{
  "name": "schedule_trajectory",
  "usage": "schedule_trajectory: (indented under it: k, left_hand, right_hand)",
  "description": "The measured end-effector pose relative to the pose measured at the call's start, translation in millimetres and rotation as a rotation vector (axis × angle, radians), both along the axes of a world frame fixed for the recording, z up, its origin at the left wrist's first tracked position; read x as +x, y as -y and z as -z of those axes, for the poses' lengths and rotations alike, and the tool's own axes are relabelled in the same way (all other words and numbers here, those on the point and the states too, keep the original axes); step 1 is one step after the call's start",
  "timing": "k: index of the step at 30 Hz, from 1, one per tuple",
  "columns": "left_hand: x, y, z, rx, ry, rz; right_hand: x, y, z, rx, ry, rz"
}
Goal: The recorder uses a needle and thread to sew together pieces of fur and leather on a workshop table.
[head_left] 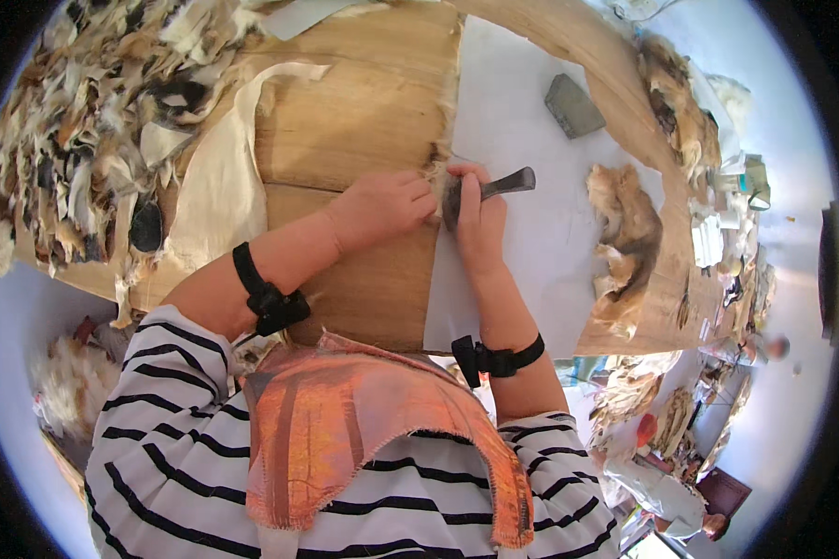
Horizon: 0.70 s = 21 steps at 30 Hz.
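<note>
My left hand is closed, with curled fingertips at the edge of a pale, narrow fur piece on the wooden board; what they pinch is hidden. My right hand grips a dark metal tool with a flared flat end, close beside my left fingertips at the border of a white sheet. A grey angular block rests farther up on that sheet. A brown fur piece lies at the sheet's right side.
Heaped fur scraps cover the upper left, beside a cream hide piece. More fur lies along the right, with containers beyond it. A co-worker is at the lower right, and another person at the far right.
</note>
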<state>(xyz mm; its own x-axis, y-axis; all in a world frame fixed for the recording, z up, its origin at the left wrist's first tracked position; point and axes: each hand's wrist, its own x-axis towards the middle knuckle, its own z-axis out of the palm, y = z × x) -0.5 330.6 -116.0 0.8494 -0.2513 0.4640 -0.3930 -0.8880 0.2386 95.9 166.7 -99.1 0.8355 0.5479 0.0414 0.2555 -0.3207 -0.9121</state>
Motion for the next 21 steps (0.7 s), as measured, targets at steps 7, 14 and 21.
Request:
schedule_trajectory:
  k: [7, 14, 21]
  left_hand:
    - [4, 0, -1, -0.37, -0.11, -0.067]
    - [3, -9, -10, -0.867, -0.431, -0.136]
    - [-3, -11, -14, -0.996, -0.426, -0.101]
  right_hand:
    - [-16, 5, -1, -0.116, 0.202, -0.036]
    - [-8, -7, -12, -0.173, 0.255, -0.054]
    - [3, -21, -10, -0.181, 0.205, -0.003]
